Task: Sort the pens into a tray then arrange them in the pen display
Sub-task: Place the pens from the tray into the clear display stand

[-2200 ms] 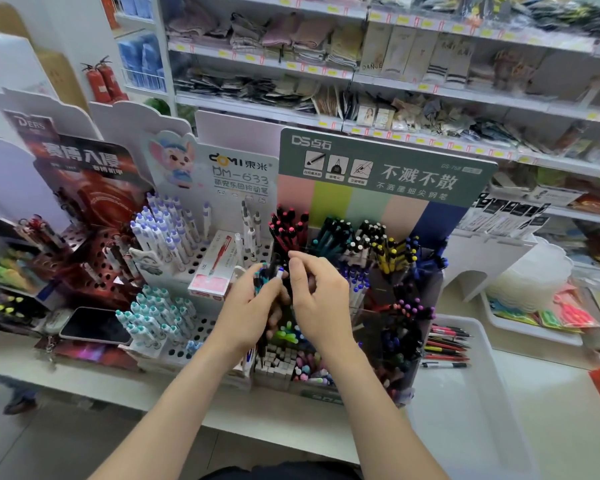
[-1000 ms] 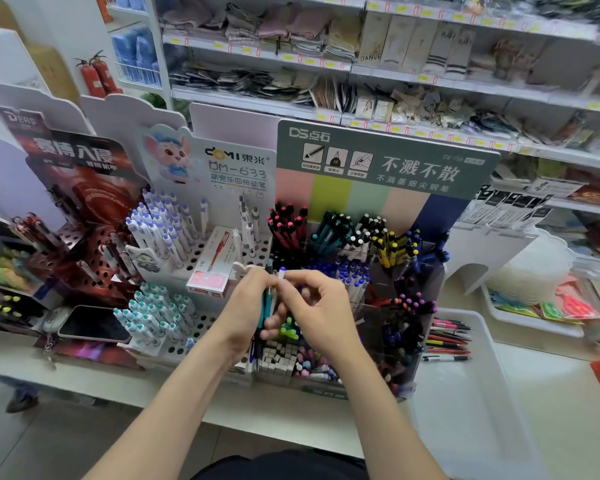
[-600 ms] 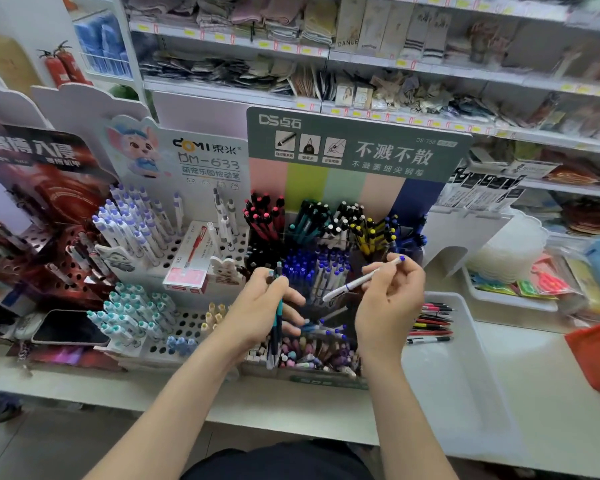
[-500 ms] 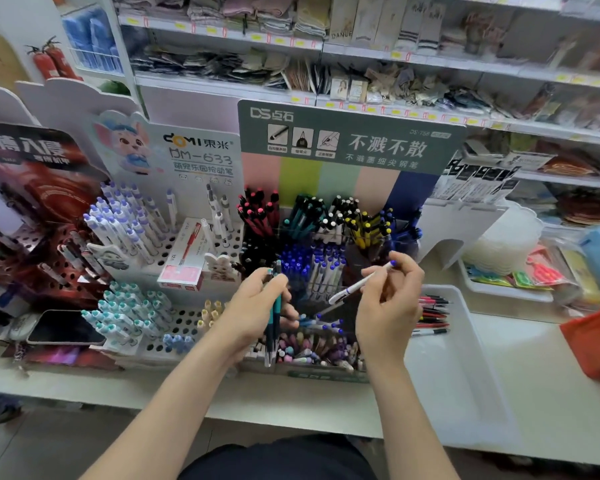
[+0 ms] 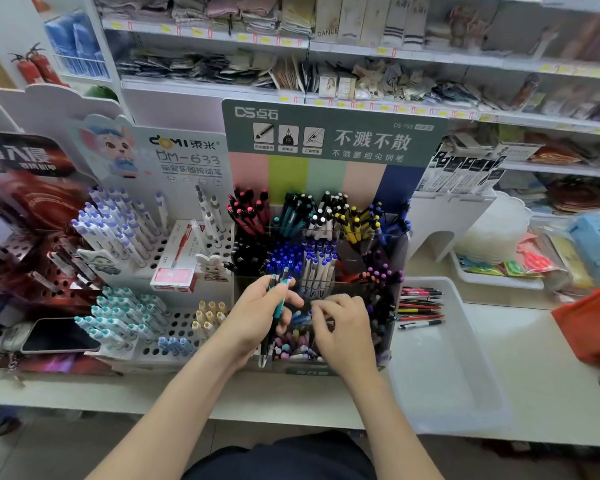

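The pen display (image 5: 333, 133) with a green header stands in front of me, its clear compartments packed with pens sorted by colour. My left hand (image 5: 253, 320) grips a small bunch of teal pens (image 5: 278, 303) upright in front of the blue-pen compartment. My right hand (image 5: 345, 329) hovers over the low front compartment with bent fingers, fingertips beside loose blue pens (image 5: 300, 318); whether it pinches one is hidden. The white tray (image 5: 444, 368) lies to the right of the display, with several red, black and yellow pens (image 5: 420, 306) at its far end.
A white Domi display (image 5: 146, 237) with purple-, teal- and yellow-capped pens stands to the left, with a red display (image 5: 32, 244) beyond it. A phone (image 5: 59, 336) lies on the counter at left. An orange bag (image 5: 589, 323) sits at the right. Stocked shelves rise behind.
The white pen with a blue cap that my right hand held is gone from it. That hand has dropped to the front compartment. My left hand still holds the teal pens.
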Motion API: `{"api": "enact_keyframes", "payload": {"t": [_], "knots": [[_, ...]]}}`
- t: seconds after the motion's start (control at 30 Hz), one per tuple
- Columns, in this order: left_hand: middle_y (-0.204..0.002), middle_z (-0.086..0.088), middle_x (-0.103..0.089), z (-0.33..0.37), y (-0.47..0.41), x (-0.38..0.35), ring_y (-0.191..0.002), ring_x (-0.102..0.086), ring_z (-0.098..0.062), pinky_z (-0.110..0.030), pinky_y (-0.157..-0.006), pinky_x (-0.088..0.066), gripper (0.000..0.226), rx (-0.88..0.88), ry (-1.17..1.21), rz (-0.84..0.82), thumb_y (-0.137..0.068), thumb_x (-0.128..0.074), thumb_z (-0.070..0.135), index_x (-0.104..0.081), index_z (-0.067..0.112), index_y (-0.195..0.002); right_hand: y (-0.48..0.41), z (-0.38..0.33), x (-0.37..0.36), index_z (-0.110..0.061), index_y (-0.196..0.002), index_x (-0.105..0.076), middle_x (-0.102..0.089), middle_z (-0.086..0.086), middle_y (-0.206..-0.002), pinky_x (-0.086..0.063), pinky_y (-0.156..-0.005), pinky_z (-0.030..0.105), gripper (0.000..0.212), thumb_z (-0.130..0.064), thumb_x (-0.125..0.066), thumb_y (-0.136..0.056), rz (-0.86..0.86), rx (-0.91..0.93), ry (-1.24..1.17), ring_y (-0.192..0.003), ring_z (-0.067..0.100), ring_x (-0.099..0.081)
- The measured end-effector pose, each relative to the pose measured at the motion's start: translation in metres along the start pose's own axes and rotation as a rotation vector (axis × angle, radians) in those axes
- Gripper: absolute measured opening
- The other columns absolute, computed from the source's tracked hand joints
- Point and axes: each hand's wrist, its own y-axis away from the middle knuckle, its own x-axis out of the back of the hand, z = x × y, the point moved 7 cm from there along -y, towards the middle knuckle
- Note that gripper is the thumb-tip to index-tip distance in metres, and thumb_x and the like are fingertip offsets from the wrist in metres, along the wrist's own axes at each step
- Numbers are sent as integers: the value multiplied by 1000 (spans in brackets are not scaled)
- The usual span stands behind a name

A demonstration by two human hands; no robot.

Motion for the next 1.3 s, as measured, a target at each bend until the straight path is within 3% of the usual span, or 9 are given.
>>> {"api": "enact_keyframes", "payload": {"t": [0.13, 0.3, 0.43, 0.6, 0.7, 0.83, 0.97, 1.17, 1.3], "knots": [[-95, -6, -75, 4, 3, -4, -70, -54, -16, -31, -59, -45, 19, -2, -98, -87, -108, -45, 10, -59, 8, -121, -13, -25, 16, -29, -125, -76, -75, -24, -103, -52, -84, 14, 23, -35, -63, -106, -55, -349, -555, -100, -3, -68], [-79, 7, -68, 13, 8, -7, -73, -60, -11, -34, -71, -49, 17, -99, -242, -175, -111, -51, 27, -64, 17, -112, -22, -42, 22, -28, -106, -81, -78, -4, -84, -61, -69, 34, 11, -30, -71, -102, -75, -363, -701, -72, 9, -69], [-89, 0, -73, 25, 12, -8, -73, -54, -19, -36, -68, -47, 26, -153, -273, -216, -114, -45, 31, -62, 11, -110, -32, -51, 27, -17, -105, -72, -68, 2, -75, -52, -60, 35, 15, -26, -60, -108, -83, -366, -819, -62, 15, -61], [-89, -8, -72, 35, 7, 5, -61, -47, -15, -24, -53, -37, 29, -135, -157, -27, -116, -40, 30, -62, 11, -117, -58, -64, 74, -20, -110, -60, -70, 0, -95, -61, -77, 39, 7, -22, -53, -111, 406, -293, -760, -85, 15, -70], [-85, -6, -65, 38, -1, 19, -59, -44, -13, -26, -51, -35, 33, -114, -4, 67, -116, -37, 30, -66, 16, -123, -77, -85, 98, -16, -113, -57, -71, -3, -95, -62, -76, 36, 4, -17, -56, -109, 544, -115, -677, -86, 14, -74], [-80, -5, -57, 43, -4, 27, -62, -41, -13, -32, -58, -31, 42, -103, 252, 59, -112, -30, 22, -66, 11, -131, -108, -98, 95, -6, -117, -59, -71, 1, -92, -60, -70, 33, 12, -13, -58, -107, 462, 104, -387, -78, 13, -72], [-84, -2, -58, 46, -5, 31, -69, -43, -12, -32, -66, -36, 44, -120, 270, 83, -109, -31, 15, -69, 13, -131, -130, -102, 59, -12, -111, -62, -65, 2, -85, -52, -73, 47, 11, -19, -58, -103, 217, 265, -53, -81, 26, -63], [-91, -2, -62, 45, -4, 39, -74, -47, -13, -32, -71, -40, 37, -119, 262, 101, -107, -42, 14, -73, 19, -127, -147, -87, 60, -19, -105, -78, -66, 6, -91, -40, -73, 41, 23, -32, -61, -96, 318, 80, 264, -90, 33, -53], [-96, -4, -66, 45, -3, 42, -76, -50, -13, -32, -73, -43, 35, -115, 283, 111, -108, -44, 12, -74, 19, -126, -156, -93, 53, -22, -100, -77, -68, 2, -92, -38, -80, 40, 29, -40, -55, -97, 95, 128, 186, -92, 29, -54]]}}
